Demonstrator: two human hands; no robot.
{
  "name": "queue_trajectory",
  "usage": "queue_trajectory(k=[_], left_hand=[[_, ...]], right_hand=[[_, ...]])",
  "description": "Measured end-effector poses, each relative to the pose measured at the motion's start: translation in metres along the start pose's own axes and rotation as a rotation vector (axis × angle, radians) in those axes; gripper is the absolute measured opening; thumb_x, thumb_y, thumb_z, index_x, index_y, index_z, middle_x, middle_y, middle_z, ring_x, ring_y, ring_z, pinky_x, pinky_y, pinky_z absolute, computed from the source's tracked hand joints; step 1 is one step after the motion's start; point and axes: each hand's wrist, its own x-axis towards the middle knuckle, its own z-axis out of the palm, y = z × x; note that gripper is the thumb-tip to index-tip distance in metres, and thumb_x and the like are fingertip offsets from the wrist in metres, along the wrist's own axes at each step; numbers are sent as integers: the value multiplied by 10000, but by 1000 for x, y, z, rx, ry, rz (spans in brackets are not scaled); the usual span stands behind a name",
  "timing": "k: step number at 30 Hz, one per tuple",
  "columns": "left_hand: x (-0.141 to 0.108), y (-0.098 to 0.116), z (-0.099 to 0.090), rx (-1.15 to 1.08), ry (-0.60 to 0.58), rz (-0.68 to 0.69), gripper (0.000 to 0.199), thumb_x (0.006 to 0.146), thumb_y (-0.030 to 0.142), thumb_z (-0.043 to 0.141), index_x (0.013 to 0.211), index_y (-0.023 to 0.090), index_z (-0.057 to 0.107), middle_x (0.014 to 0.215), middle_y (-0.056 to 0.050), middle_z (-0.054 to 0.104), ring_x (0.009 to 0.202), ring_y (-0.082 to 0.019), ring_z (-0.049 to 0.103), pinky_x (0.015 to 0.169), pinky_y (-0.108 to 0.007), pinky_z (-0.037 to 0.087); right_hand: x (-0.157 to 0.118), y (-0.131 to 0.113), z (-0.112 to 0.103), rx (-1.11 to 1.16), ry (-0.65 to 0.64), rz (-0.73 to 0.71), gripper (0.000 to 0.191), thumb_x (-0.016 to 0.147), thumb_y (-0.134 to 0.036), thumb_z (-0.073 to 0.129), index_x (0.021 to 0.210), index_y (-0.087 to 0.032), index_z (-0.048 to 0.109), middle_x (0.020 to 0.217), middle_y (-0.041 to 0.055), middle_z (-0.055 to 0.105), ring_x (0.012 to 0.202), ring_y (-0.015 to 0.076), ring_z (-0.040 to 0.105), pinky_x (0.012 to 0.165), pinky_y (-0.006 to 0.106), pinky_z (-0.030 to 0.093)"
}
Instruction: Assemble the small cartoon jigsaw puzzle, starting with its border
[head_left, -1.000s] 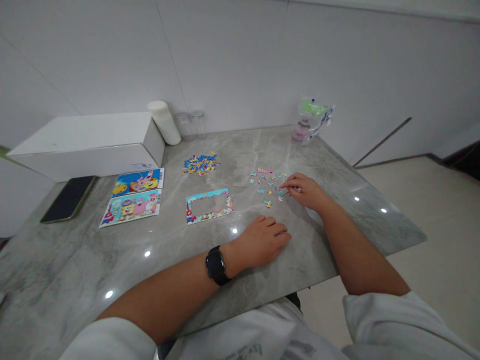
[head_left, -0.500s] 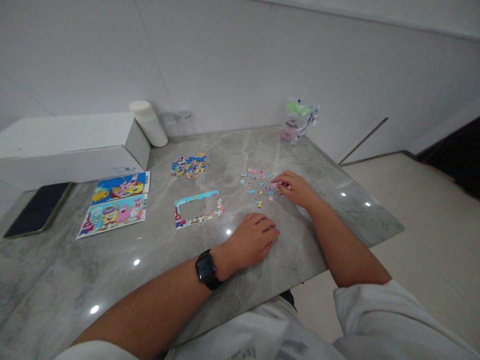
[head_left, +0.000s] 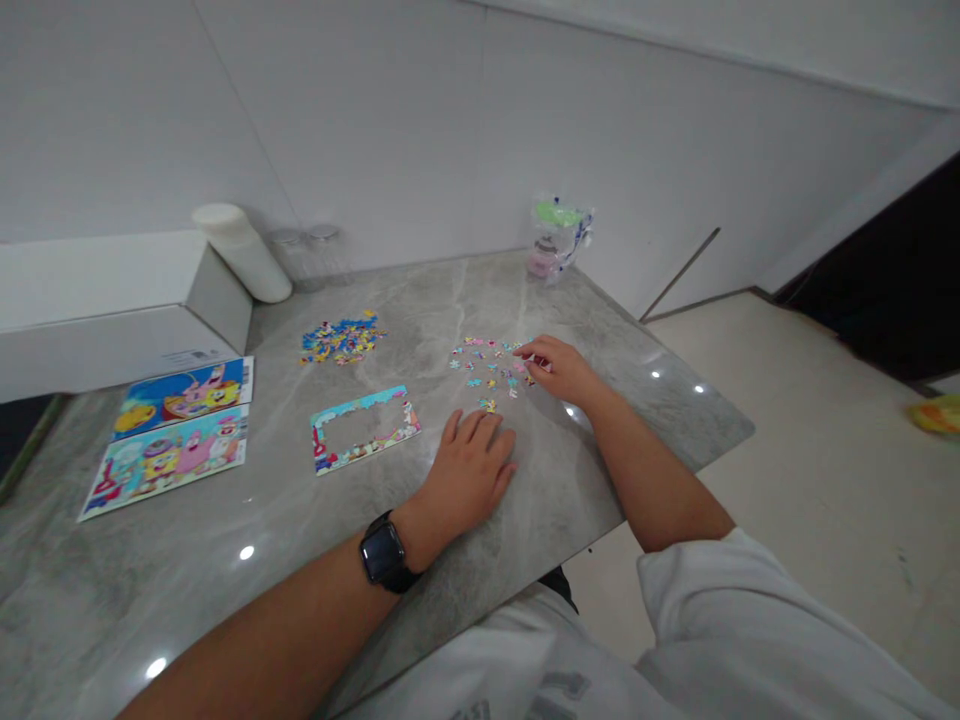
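Note:
My left hand (head_left: 474, 462) lies palm down on the grey marbled table, fingers spread and holding nothing, with its fingertips just below a yellowish puzzle piece (head_left: 487, 405). My right hand (head_left: 556, 368) is at the right edge of the scattered loose puzzle pieces (head_left: 491, 381). Its fingers are bent, and a small pinkish puzzle piece (head_left: 541, 362) appears between them and the thumb, partly hidden. To the left of my left hand is a puzzle border (head_left: 367, 398), joined into a rectangle with a bare middle. Behind it sits a heap of blue and yellow puzzle pieces (head_left: 343, 338).
Two cartoon picture cards (head_left: 169, 462) lie at left, beside a dark phone (head_left: 22, 440). A white box (head_left: 97, 335), a leaning white bottle (head_left: 244, 255) and clear glasses (head_left: 322, 255) stand near the wall. A plastic bag with a cup (head_left: 553, 240) sits at the back corner.
The view has swung right, so the table things appear further left. My left hand has moved forward toward the loose pieces and its fingers have spread. My right hand stays at the loose pieces.

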Motion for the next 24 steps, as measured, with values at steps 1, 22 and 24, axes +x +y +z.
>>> queue_trajectory(k=[1,22,24], left_hand=[[0,0,1,20,7,-22,385,1040,396,593,1379,217,623,1533,-135,580,1440,-354,480,1266,-623,298],[0,3,-2,35,-39,-53,433,1069,438,528,1430,215,608,1554,-114,600,1443,-343,503,1279,-639,293],[0,2,0,43,-29,-58,436,1073,444,518,1433,214,607,1569,-115,588,1450,-340,499,1279,-641,294]], right_hand=[[0,0,0,4,-1,-1,309,947,-175,596,1175,-236,795,1068,78,726,827,164,669,828,312,548],[1,-2,-3,-31,-60,20,295,951,-166,589,1146,-218,804,1055,82,761,903,180,685,876,306,524],[0,-1,-8,-39,-71,22,290,942,-150,585,1103,-223,815,1038,78,778,918,187,692,882,310,518]])
